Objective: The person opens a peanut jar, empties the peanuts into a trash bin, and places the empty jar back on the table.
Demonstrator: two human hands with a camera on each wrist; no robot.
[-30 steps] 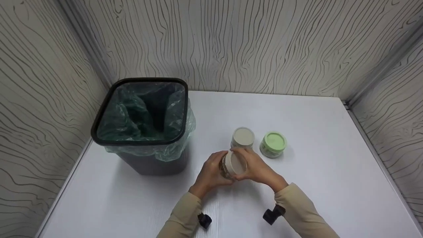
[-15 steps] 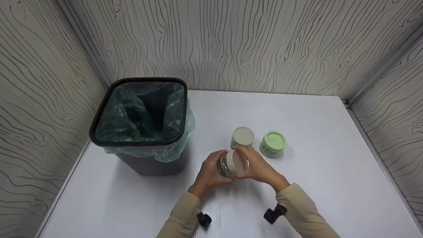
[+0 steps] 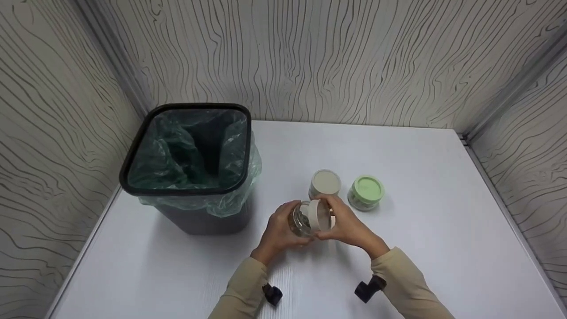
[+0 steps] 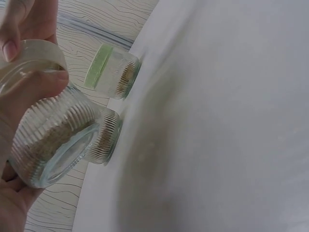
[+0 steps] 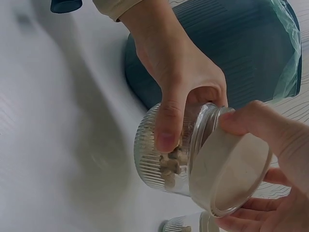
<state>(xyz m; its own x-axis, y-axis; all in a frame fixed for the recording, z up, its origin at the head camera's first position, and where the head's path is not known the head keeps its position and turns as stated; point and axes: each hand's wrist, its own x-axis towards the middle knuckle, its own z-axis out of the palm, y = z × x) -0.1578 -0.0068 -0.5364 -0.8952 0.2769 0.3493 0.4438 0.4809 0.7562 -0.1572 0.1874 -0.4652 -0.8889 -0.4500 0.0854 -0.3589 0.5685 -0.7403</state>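
My left hand (image 3: 280,229) grips a ribbed glass jar (image 3: 300,221), which is tilted and held above the white table. Brownish pieces (image 5: 171,166) show through its glass in the right wrist view. With the fingers and thumb of my right hand (image 3: 349,225), I pinch the jar's off-white lid (image 3: 315,215) by its edge. The lid stands at an angle to the jar mouth, with the threaded glass rim (image 5: 199,128) partly exposed; whether they still touch I cannot tell. Just beyond my hands stands a second jar with a greyish lid (image 3: 325,180), and right of it a green-lidded jar (image 3: 366,192).
A dark bin (image 3: 212,221) with a black rim and a green plastic liner (image 3: 177,179) stands on the table left of my hands. Wood-grain patterned panels (image 3: 288,57) enclose the back and both sides of the table (image 3: 421,177).
My right hand has pulled the lid slightly right and tilted it away from the jar, so the jar's mouth shows. The left hand and jar have shifted slightly left.
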